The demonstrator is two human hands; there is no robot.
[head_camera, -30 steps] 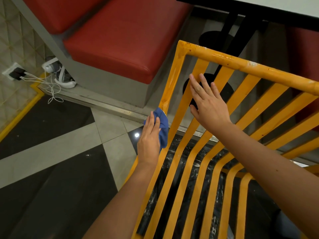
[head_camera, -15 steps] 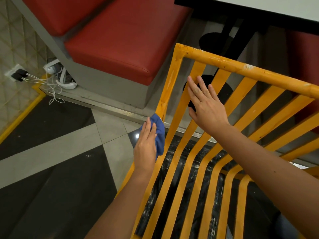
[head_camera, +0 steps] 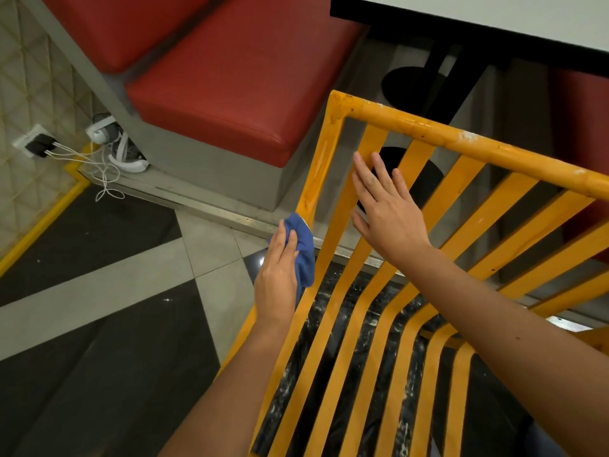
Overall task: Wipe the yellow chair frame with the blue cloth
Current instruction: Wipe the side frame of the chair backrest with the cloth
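Observation:
The yellow chair frame (head_camera: 428,133) has a tubular top rail, a left side rail and several curved flat slats. My left hand (head_camera: 278,275) presses the blue cloth (head_camera: 304,255) against the outer face of the left side rail, fingers laid straight over the cloth; the thumb is hidden. My right hand (head_camera: 385,209) lies flat on the upper slats just right of that rail, fingers spread and straight, holding nothing.
A red padded bench (head_camera: 237,84) on a grey base stands just behind the chair. A white table (head_camera: 527,18) with a black pedestal foot (head_camera: 412,84) is at the top right. White cables (head_camera: 99,163) and plugs lie by the left wall. Tiled floor (head_camera: 99,324) spreads to the left.
My left hand with the cloth has slid slightly down the left side rail. My right hand has stayed flat on the slats.

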